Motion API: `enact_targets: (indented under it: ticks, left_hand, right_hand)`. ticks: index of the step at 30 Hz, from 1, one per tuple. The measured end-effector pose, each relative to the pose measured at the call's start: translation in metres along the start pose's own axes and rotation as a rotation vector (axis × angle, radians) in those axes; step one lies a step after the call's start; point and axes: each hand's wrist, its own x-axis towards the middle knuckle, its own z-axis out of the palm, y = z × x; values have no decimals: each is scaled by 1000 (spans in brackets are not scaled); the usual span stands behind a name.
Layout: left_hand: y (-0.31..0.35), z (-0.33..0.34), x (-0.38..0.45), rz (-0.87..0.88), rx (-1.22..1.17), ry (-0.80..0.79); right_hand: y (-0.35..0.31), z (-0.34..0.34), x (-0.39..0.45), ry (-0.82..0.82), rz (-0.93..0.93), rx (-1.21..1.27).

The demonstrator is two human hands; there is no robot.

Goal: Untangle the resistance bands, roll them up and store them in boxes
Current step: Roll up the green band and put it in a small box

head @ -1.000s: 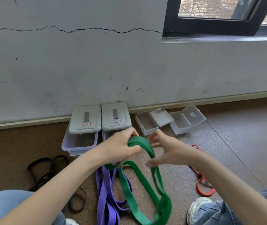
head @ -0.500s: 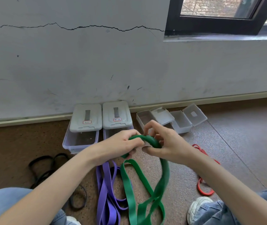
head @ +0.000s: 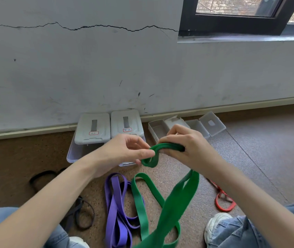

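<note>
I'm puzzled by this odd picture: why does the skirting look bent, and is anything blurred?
Head view: the wide-angle lens bows the pale skirting strip and the black window frame; soft daylight, no glare; the wide green rubber band smears at the bottom edge, while both hands and the grey lidded boxes stay sharp.

A pale grey plaster wall (head: 106,68) fills the upper half of the frame, with a thin dark crack (head: 81,28) running across its upper left, and a cream skirting strip (head: 232,106) along its foot. At the upper right sits a black-framed window (head: 232,24) over a grey sill (head: 241,38), brickwork showing through the glass. Below lies a brown speckled floor (head: 277,149); blue denim trouser legs (head: 250,231) and a white sneaker (head: 216,224) show at the lower right edge.
</note>
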Motion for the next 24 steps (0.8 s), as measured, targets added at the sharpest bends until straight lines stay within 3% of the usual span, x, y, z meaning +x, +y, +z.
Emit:
enact_targets:
  ticks: [5, 8, 14, 18, 21, 24]
  left_hand:
    - [-4, 11, 5, -83, -255, -48]
    - [-6, 10, 6, -89, -280, -83]
    - [-7, 0, 5, -164, -481, 51]
    - [-10, 3, 2, -237, -570, -12]
    - [-9, -3, -1, -264, -452, -141]
    - [-5, -7, -5, -164, -37, -227]
  right_hand:
    - [-9, 13, -5, 166, -36, -35]
    - [-8, 16, -2, 212, 20, -3]
    - [-6, 26, -1, -31, 167, 254]
    - [-7, 29, -2, 9, 126, 162]
    - [-4, 15, -1, -39, 40, 120]
    - [-7, 9, -2, -214, -79, 24]
